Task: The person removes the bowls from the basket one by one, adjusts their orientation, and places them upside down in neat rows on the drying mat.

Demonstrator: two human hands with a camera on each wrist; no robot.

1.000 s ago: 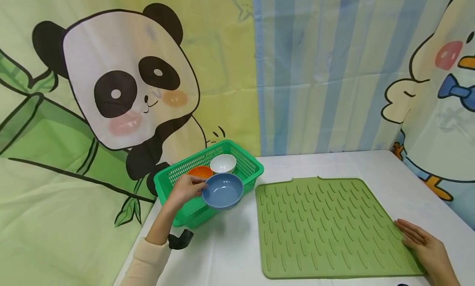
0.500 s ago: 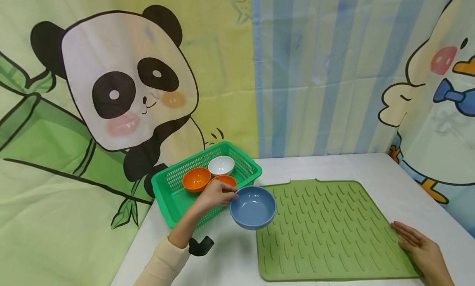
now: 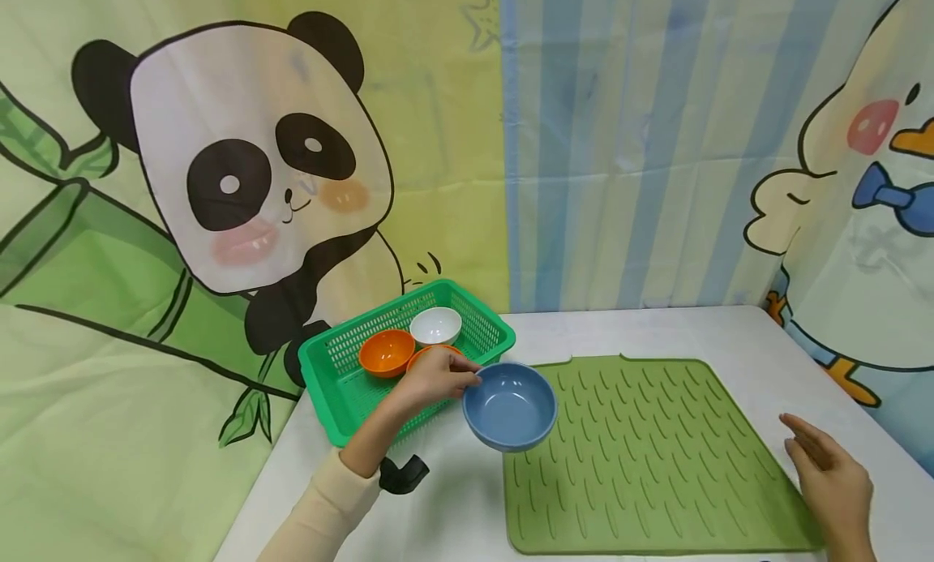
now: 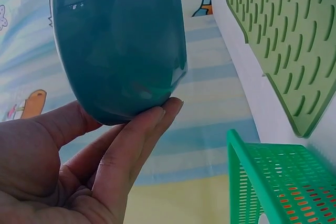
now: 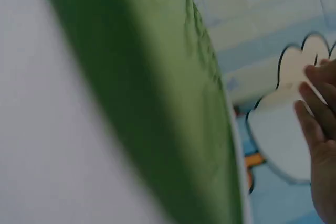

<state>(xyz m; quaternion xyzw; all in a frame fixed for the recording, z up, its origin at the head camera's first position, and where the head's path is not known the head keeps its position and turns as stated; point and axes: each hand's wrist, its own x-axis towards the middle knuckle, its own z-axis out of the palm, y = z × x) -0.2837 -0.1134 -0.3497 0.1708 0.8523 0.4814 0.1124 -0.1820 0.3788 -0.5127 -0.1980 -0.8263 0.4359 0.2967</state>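
My left hand pinches the rim of a blue bowl between thumb and fingers. The bowl hangs above the table, overlapping the left edge of the green ridged mat in the head view. From the left wrist, the underside of the blue bowl shows, with the thumb and fingers at its rim. My right hand is raised beside the mat's right edge, its fingers loosely extended and holding nothing. In the right wrist view the fingers of the right hand appear at the right border.
A green plastic basket stands at the back left of the white table. Inside are a white bowl, an orange bowl and a second orange bowl partly behind my left hand. A printed curtain hangs behind.
My left hand has carried the blue bowl from over the basket rightward to the mat's left edge. My right hand has lifted off the mat's right edge.
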